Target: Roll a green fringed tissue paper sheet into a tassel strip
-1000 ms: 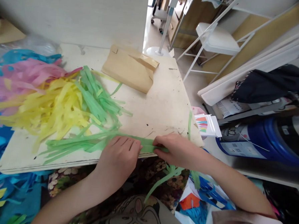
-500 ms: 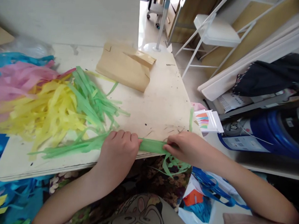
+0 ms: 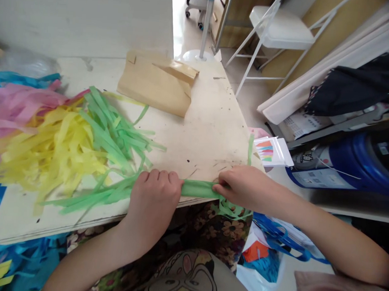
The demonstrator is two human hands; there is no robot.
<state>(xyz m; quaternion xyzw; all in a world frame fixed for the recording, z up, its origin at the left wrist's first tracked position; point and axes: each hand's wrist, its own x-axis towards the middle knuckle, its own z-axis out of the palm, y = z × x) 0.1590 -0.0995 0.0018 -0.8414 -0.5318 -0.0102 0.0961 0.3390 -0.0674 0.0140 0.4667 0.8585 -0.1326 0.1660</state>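
Observation:
A bundle of green paper strips [image 3: 197,188] lies along the near edge of a pale wooden board [image 3: 208,129]. My left hand [image 3: 155,195] is closed around the bundle at its middle. My right hand [image 3: 241,186] pinches the same bundle a little further right, at the board's corner. Loose green ends [image 3: 233,210] hang down below my right hand. The bundle's other end fans out to the left over the board.
Heaps of green [image 3: 113,132], yellow [image 3: 47,146] and pink [image 3: 17,103] paper strips cover the board's left half. A brown paper bag [image 3: 155,85] lies at the back. Right of the board are a blue drum [image 3: 353,164], a small colour-sample card [image 3: 269,151] and a white folding chair [image 3: 278,32].
My left hand has curled from flat on the strips into a grip around them. My right hand slid right along the bundle, drawing it taut. The hanging ends rose.

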